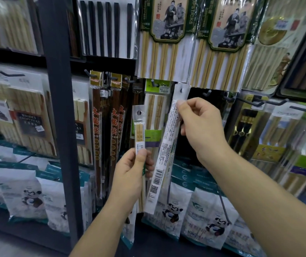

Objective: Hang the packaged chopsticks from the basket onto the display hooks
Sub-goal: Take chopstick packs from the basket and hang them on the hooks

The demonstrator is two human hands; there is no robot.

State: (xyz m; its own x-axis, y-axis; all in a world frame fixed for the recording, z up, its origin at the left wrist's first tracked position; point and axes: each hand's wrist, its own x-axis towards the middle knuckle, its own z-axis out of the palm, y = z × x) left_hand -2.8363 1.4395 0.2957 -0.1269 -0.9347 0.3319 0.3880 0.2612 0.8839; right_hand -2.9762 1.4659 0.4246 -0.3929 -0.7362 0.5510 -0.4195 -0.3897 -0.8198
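Chopstick packs are in both hands, in front of a display wall of hooks. The left hand [131, 175] is closed around the lower part of a narrow clear pack [139, 130] held upright, its round hang-hole at the top free of any hook; a small barcode sticker sits just above the thumb, and the pack's lower end is hidden behind the palm and the second pack. The right hand [200, 127] pinches a longer white pack [164, 154] near its top between thumb and fingers; this pack tilts, its top to the right and far, its bottom near and to the left, overlapping the first pack. Its back faces the camera with dense small print too fine to read, a barcode and a QR code near the bottom. Its hang-hole lies close to the wall, but whether it is on a hook cannot be told. Just behind hangs a green-labelled pack [153, 115] on a hook [154, 84]. Bare hooks [259, 103] stick out to the right. Above hang large packs [168, 34] printed "CHOPSTICKS", cut off by the top edge. At left, a boxed set [30, 123] reads "WOODEN CHOPSTICKS", and dark packs [96, 127] carry red Chinese characters. Bags with panda pictures [26, 191] stand on the shelf below, partly hidden by the forearms.
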